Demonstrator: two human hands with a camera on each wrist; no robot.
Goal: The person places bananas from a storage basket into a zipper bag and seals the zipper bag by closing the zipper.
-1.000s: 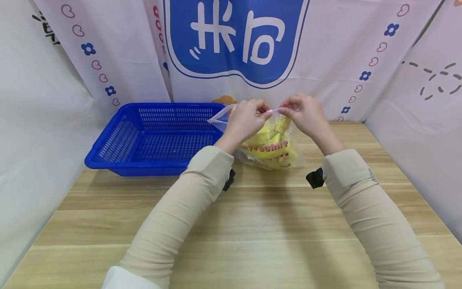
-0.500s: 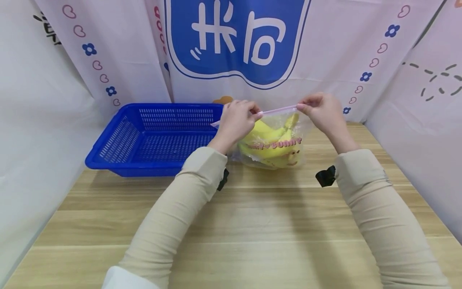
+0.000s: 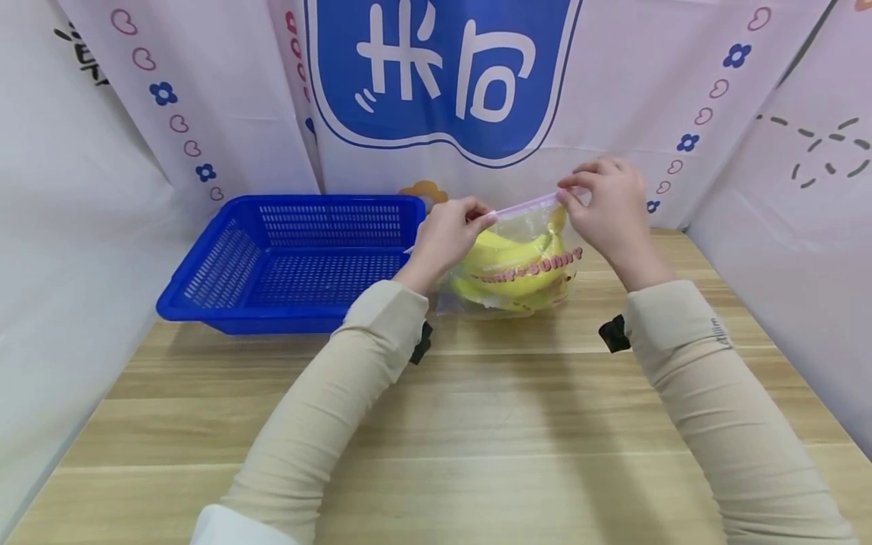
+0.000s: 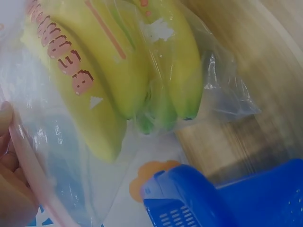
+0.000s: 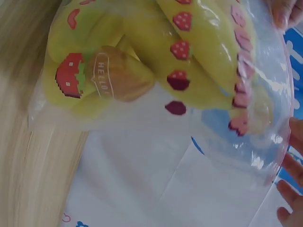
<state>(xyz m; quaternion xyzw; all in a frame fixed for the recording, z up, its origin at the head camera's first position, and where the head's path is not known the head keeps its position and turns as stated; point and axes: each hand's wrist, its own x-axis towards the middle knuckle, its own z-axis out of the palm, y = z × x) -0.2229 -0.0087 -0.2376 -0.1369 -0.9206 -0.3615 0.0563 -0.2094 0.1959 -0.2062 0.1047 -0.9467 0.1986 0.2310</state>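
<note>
A clear zip bag (image 3: pixel 493 299) with pink lettering stands on the table just right of the blue basket. Inside it lies a bunch of yellow bananas (image 3: pixel 511 276); green tips show in the left wrist view. A rounded brownish-yellow thing (image 5: pixel 125 78) also lies in the bag, its kind unclear. My left hand (image 3: pixel 446 235) pinches the bag's pink zip strip (image 3: pixel 524 207) near its left part. At the strip's right end, my right hand (image 3: pixel 609 212) holds the edge between thumb and fingertips. In the right wrist view its other fingers (image 5: pixel 293 165) are spread along the strip.
A blue plastic basket (image 3: pixel 293 312) with slotted walls stands to the left, close to my left hand. The wooden table (image 3: pixel 477 439) meets a printed white cloth (image 3: pixel 599 91) behind the bag and plain white cloth at both sides.
My right hand has slid rightward along the zip strip, away from my left hand, and its fingers have lifted and spread. The strip now lies straight, and the left hand has shifted slightly left.
</note>
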